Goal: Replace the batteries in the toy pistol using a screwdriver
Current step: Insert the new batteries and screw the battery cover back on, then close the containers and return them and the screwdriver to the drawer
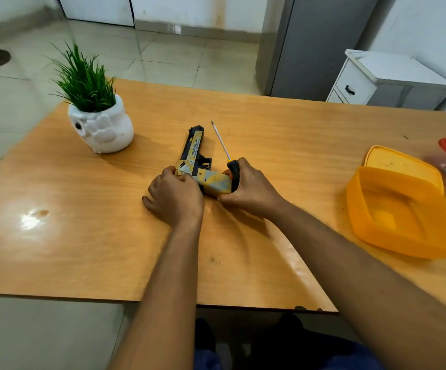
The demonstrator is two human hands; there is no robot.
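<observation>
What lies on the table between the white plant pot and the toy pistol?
Nothing: in the head view, the stretch of table between the white plant pot and the toy pistol is bare wood.

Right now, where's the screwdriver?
Head view, table centre: the screwdriver is gripped in the right hand, just right of the toy pistol, shaft pointing away.

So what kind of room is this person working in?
Probably a home, perhaps a kitchen or dining area: a wooden table on a tiled floor, a tall grey fridge behind it, and plastic food tubs beside the hands.
</observation>
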